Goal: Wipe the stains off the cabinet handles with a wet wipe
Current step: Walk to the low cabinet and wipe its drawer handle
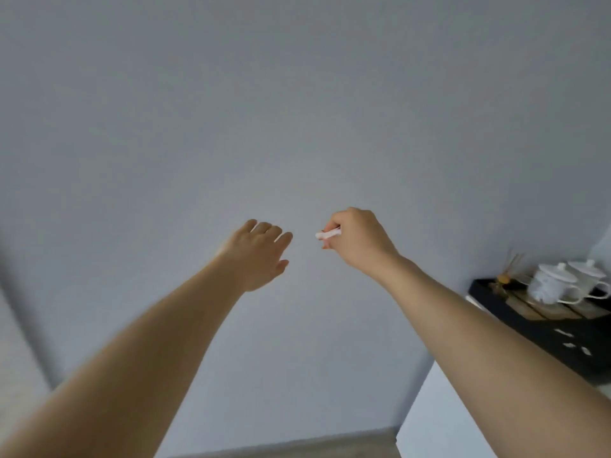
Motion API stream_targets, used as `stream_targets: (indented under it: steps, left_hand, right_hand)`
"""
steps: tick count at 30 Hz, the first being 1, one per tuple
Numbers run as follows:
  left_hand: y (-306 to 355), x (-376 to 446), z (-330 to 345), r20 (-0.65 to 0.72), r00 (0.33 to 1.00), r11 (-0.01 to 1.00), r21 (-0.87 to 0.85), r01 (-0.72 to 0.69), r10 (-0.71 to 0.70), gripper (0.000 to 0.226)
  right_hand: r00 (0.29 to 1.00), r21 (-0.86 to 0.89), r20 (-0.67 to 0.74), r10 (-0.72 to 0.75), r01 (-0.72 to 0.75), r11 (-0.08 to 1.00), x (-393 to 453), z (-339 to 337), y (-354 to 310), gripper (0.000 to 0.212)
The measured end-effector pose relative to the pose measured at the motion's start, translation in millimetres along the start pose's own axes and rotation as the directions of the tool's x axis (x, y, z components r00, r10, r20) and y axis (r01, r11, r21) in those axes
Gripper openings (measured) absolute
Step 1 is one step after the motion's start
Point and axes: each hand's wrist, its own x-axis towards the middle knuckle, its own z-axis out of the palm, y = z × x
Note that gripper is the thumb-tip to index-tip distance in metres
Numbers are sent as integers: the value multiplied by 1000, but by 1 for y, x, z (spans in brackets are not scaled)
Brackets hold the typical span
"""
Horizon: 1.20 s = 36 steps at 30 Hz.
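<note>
White crumpled wet wipe (pixel 328 234) pinched in right hand (pixel 358 241) | left hand (pixel 259 256) fingers straight, holding nothing

Left hand (pixel 259 256) left of right hand (pixel 355 239), apart, both before a wall (pixel 297 110). Wet wipe (pixel 327 234) in the right hand. Far right, two lidded cups (pixel 558 282) on a tray (pixel 529 322).

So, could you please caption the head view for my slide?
Right hand holds a wipe near a plain grey panel; left hand open.
</note>
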Motion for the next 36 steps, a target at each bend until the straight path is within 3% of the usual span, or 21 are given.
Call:
stream_targets:
  steps: [6, 15, 23, 36]
  left_hand:
    - [-153, -208, 18, 111, 946, 950, 97, 296, -306, 52]
    - [-324, -531, 29, 296, 722, 780, 250, 573, -625, 54]
    - [-435, -690, 56, 333, 583, 671, 319, 670, -741, 56]
    - [-687, -859, 127, 345, 428, 540, 364, 759, -835, 52]
  right_hand:
    - [948, 181, 99, -301, 280, 943, -12, 98, -214, 11]
    - [745, 403, 162, -647, 548, 733, -115, 246, -536, 10]
    - [608, 474, 209, -766, 622, 623, -148, 336, -723, 11]
    - [516, 558, 187, -836, 644, 523, -103, 505, -1032, 10]
